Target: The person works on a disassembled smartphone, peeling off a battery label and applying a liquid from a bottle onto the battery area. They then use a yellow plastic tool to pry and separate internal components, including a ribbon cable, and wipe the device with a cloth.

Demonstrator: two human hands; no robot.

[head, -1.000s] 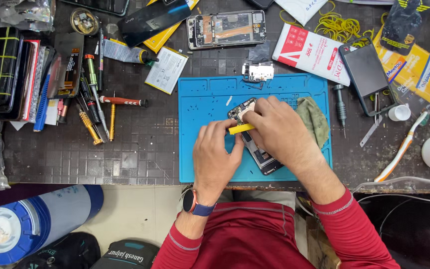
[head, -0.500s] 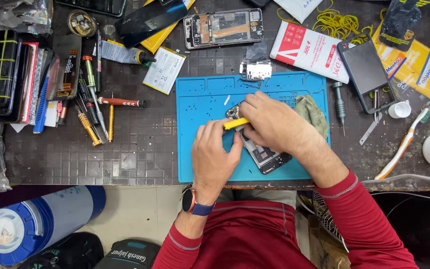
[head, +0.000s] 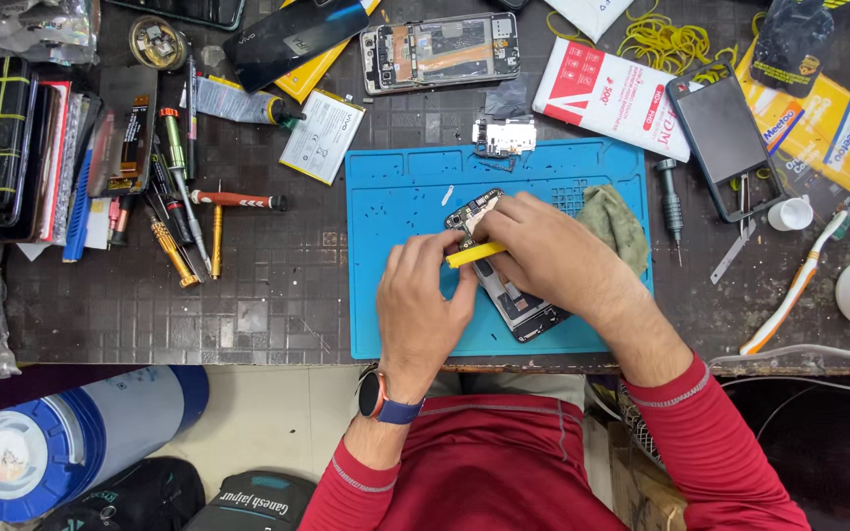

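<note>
Yellow pry tool [head: 476, 255] pinched in right hand [head: 543, 251], left hand [head: 423, 300] gripping opened phone [head: 514, 295] at mat's [head: 395, 197] six o'clock: prying step, likely needing gentle leverage next.

Bright, even overhead light, soft shadows, sharp focus, slight glare on plastic wrappers.

Blue mat [head: 395, 197], yellow tool [head: 474, 255], perhaps olive cloth [head: 614, 221]

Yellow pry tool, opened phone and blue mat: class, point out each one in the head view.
yellow pry tool [head: 475, 255], head view, middle of its flat strip.
opened phone [head: 521, 302], head view, exposed lower body.
blue mat [head: 395, 197], head view, bare upper-left area.
</note>
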